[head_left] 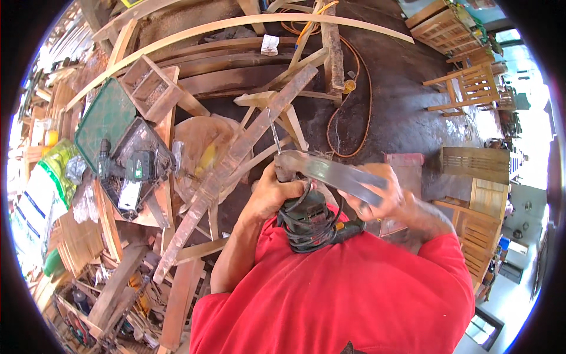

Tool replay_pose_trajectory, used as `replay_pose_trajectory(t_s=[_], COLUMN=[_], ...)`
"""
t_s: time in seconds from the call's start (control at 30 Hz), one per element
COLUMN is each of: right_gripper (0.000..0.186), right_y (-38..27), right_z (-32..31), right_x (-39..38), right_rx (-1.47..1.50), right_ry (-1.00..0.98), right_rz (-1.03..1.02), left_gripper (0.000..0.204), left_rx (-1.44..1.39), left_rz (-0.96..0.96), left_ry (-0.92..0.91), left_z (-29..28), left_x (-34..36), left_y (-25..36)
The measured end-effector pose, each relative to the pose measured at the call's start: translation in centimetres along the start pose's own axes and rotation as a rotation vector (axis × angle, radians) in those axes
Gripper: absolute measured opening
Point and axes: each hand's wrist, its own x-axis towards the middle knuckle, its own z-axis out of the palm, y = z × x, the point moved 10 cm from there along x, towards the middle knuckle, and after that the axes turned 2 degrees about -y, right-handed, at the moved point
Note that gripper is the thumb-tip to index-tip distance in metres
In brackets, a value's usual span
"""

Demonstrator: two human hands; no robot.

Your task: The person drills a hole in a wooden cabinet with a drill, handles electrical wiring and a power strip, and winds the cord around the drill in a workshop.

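A dark corded power drill [305, 215] rests against the red shirt, its cable [312, 237] bundled around the body. My left hand [268, 197] is wrapped round the drill's front end, near the chuck [285, 170]. From there a long, thin drill bit [275, 133] points away from me. My right hand [382, 194] is closed on a long grey metal tool [330, 170], smeared by motion, whose near end splits into two arms. Its other end lies across the chuck in this view; whether they touch, I cannot tell.
A long worn plank [236, 159] slants across wooden stands just ahead. To the left, an open green case [106, 118] holds a cordless drill [103, 158]. An orange hose [368, 112] loops over the dark floor. Wooden chairs [471, 85] stand at right; wood scraps crowd the lower left.
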Motion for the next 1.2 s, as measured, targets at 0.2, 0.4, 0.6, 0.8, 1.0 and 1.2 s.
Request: replay_pose_trajectory(t_s=[0.2,0.4,0.6,0.8,1.0,1.2], right_gripper=[0.049,0.027,0.042,0.044,0.028,0.043], right_y=[-2.6,-4.8,0.7,6.6,16.1,23.4], right_z=[1.0,-1.1,-1.9,-4.1,-10.9,-19.8], right_x=[-2.2,-3.6,-7.7,-12.7,-24.4,-33.5], right_rx=[-0.151,-0.123,-0.087,-0.085,-0.019,-0.064], right_ry=[0.065,0.207,0.226,0.112,0.373,0.368], right_rz=[0.05,-0.004,0.276,0.35,0.504,0.49], left_gripper=[0.051,0.052,0.046,0.042,0.045,0.048], left_rx=[0.022,0.015,0.002,0.194,0.188,0.205], left_rz=[-0.09,-0.024,-0.185,-0.115,-0.404,-0.381], left_ry=[-0.147,-0.19,-0.201,-0.266,-0.234,-0.326], left_z=[0.4,1.3,4.2,10.4,19.5,32.6], left_x=[-0.8,0.3,2.5,8.7,18.1,30.0], left_y=[-1.9,-2.6,-4.8,-7.2,-14.9,-21.0])
